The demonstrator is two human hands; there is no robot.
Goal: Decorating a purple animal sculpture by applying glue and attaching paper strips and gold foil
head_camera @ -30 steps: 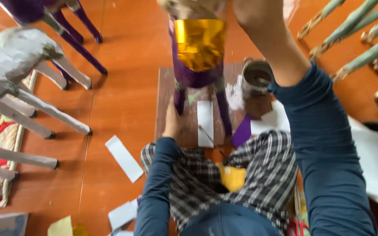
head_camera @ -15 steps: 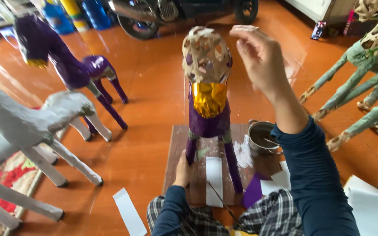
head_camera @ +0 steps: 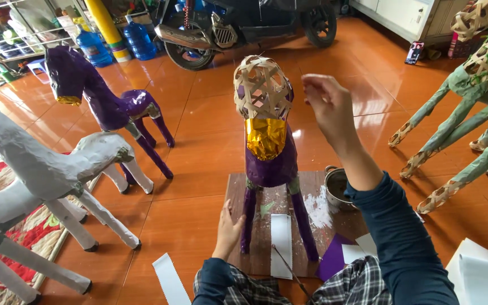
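**A:** Where's your left hand (head_camera: 228, 232)?

**B:** Low, on the board (head_camera: 266, 210), w/ fingers together and pressed flat against the horse's (head_camera: 268, 148) front leg (head_camera: 248, 217). Thumb side sits at the leg, about mid-shin. You aren't wrapped round it, just braced on it.

**A:** And your right hand (head_camera: 327, 107)?

**B:** Up in the air, just right of the horse's head (head_camera: 261, 89). Fingers loosely curled, a bit apart, tips pointing left toward the head, not touching it. Can't tell if you're pinching anything small; nothing shows between the fingertips.

**A:** The horse itself?

**B:** Stands upright on the board, between your two hands. Woven bamboo head still bare, gold foil on the muzzle just below and left of your right fingers, purple paper on chest and legs. It faces you.

**A:** What's near your left fingers?

**B:** White strip (head_camera: 281, 245) lies on the board just right of them, between the horse's front legs. A thin stick (head_camera: 290, 272) lies beside it, nearer you. Another white strip (head_camera: 169, 278) is on the floor left of your wrist.

**A:** And below your right arm?

**B:** Metal pot (head_camera: 336, 189) at the board's right edge, white smear beside it. Purple sheet (head_camera: 332, 258) near your knee.

**A:** Farther off?

**B:** Left of your left hand: finished purple horse (head_camera: 108, 106), white horses (head_camera: 40, 169). Right of your right hand: green figures (head_camera: 470, 113). Motorbike (head_camera: 244, 22) at the back.
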